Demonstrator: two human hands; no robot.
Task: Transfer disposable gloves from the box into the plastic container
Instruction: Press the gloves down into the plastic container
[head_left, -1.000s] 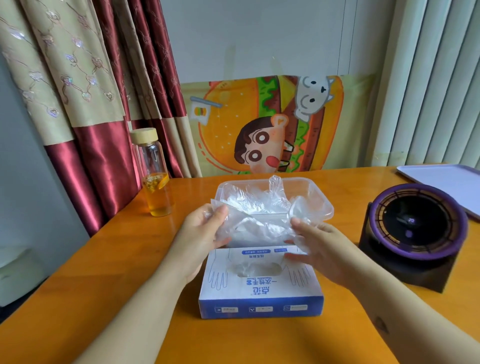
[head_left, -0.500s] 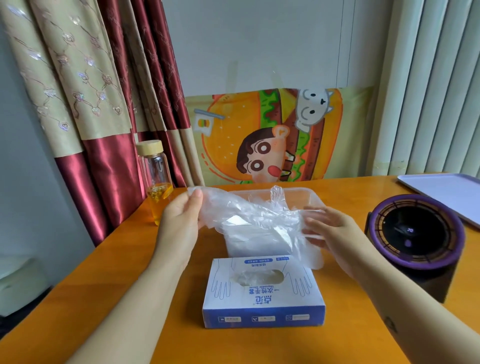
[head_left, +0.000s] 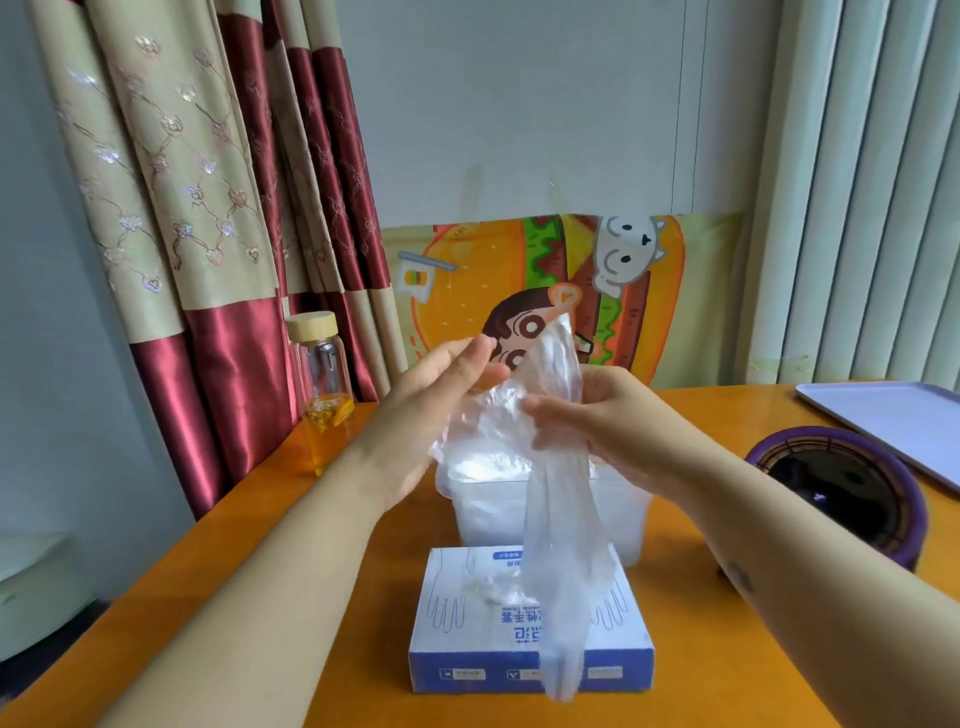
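A clear disposable glove (head_left: 558, 499) hangs lengthwise in the air above the table, its lower end dangling in front of the blue-and-white glove box (head_left: 467, 639). My right hand (head_left: 608, 431) grips the glove near its upper part. My left hand (head_left: 431, 415) is raised beside it, fingers extended, thumb and fingertips at the glove's top edge. Behind the box stands the clear plastic container (head_left: 623, 514), with crumpled clear gloves inside, partly hidden by my hands and the hanging glove.
A glass bottle (head_left: 321, 395) with yellow liquid and a wooden lid stands at the table's left edge by the curtain. A round black-and-purple device (head_left: 841, 488) sits to the right, with a pale tray (head_left: 893, 421) behind it. A cartoon poster leans on the wall.
Both hands rose and came together; the glove, stretched sideways over the container before, now hangs vertically from my right hand. The camera view tilted upward.
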